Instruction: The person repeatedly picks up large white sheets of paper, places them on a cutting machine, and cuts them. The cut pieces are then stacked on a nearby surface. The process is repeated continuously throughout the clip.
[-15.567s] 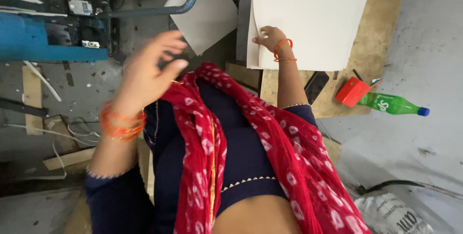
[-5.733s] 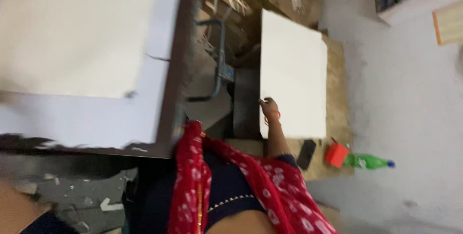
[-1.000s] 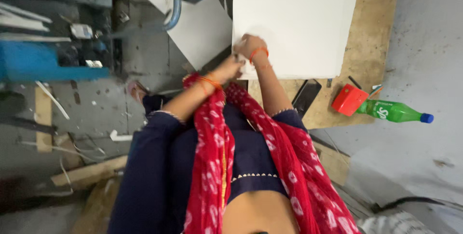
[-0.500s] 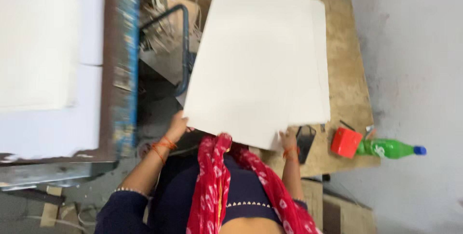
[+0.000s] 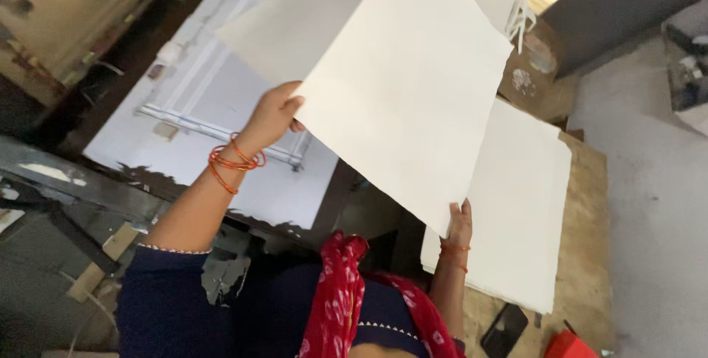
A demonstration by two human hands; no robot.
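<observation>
Since half a second ago, the large white sheet has swung from above the stack toward the machine on the person's left, and the view has turned with it. It now hangs tilted in the air, clear of everything below. Under its left part lies the pale flat machine bed with a sheet already on it; under its right part, the stack of white sheets rests on a wooden platform. So the sheet is lifted off the stack but not yet laid down. The left hand pinches the sheet's left edge, thumb on top. The right hand grips its lowest corner, fingers closed on the paper.
</observation>
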